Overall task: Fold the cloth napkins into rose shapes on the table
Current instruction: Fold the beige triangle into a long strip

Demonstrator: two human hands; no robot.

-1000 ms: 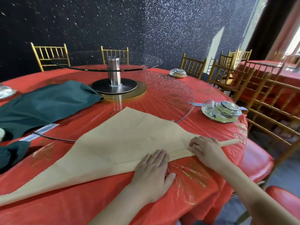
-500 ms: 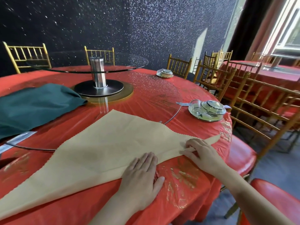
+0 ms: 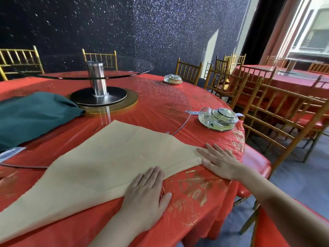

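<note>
Napkin (image 3: pixel 110 157): soft, light; likely slips on the table (image 3: pixel 195 211).
Hands: my left hand (image 3: pixel 144 191) and right hand (image 3: pixel 220 161) press flat, fingers straight, on its folded edge.
Hold: right corner, I judge.

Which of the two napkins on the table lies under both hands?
The beige napkin, spread as a triangle at the near edge; the left hand and right hand press on it. The dark green napkin lies untouched further left.
</note>
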